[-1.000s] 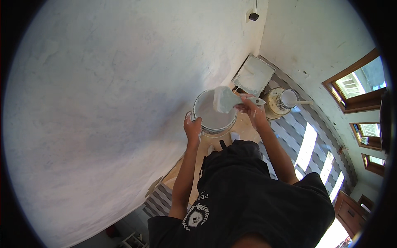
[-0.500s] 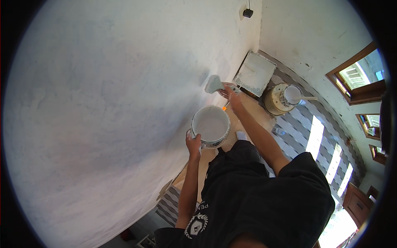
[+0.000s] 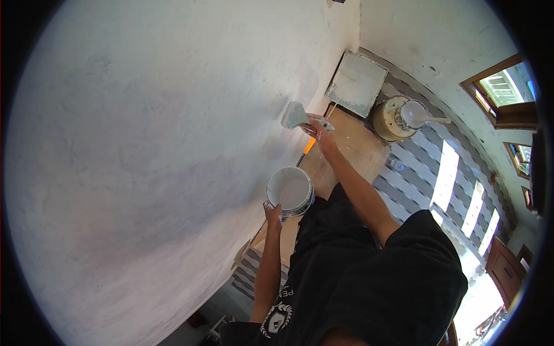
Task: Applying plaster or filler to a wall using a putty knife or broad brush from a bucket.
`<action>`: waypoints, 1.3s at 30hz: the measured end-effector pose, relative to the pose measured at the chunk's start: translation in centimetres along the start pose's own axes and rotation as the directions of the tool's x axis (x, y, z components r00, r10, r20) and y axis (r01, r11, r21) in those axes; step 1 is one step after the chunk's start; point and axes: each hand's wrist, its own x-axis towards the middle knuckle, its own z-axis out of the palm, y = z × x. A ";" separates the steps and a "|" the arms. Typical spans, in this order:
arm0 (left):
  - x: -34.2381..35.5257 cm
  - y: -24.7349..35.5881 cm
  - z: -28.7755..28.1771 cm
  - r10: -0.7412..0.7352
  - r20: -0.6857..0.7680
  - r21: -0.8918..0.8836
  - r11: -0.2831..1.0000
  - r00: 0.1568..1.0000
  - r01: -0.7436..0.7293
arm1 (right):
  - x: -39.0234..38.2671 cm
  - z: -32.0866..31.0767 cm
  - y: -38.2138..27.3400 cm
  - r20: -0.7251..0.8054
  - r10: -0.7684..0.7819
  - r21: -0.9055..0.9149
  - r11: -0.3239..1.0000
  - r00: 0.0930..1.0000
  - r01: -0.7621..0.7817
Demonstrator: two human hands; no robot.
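My left hand [image 3: 273,214] grips the rim of a small round paint bucket [image 3: 297,205], thumb over the edge. White paint shows inside it, and the outside is smeared. Up and to the right of the bucket, my right hand [image 3: 318,130] is closed round a wide paintbrush [image 3: 295,115]. Its flared head is coated pale grey and lies at or very close to the whitish wall [image 3: 161,127]; contact is hard to tell. The handle end, with a hole in it, sticks out past my fingers, which have paint on them.
Below me is a tan board [image 3: 352,141]. An orange stick [image 3: 310,145] shows by the wall. A paint-crusted square panel [image 3: 359,83] lies in the corner. Beside it, a drum [image 3: 385,120] carries a white tub [image 3: 414,113] with a stick. Grey patterned tiles [image 3: 415,161] cover the floor.
The bucket and my left hand have moved lower, toward my body and away from the brush. The brush has shifted slightly up and left in view. My head view has tilted a little.
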 end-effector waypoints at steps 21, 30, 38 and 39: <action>-0.2 -3.9 -2.9 -0.094 -0.264 0.246 0.956 0.960 0.161 | -0.4 1.3 -0.8 -0.048 -0.050 0.126 0.991 0.998 0.056; -0.8 -2.4 -3.2 -0.215 -0.141 0.346 0.904 0.966 0.251 | 2.6 -0.3 3.0 -0.183 0.016 0.071 0.998 0.983 -0.003; 1.1 -7.5 -7.2 -0.184 0.047 -0.035 0.982 0.982 0.186 | 2.1 5.3 1.7 -0.248 -0.021 0.156 0.986 0.969 0.061; 0.5 -6.9 -6.5 -0.200 0.052 -0.032 0.979 0.978 0.202 | 1.7 5.6 1.1 -0.262 -0.017 0.148 0.987 0.965 0.058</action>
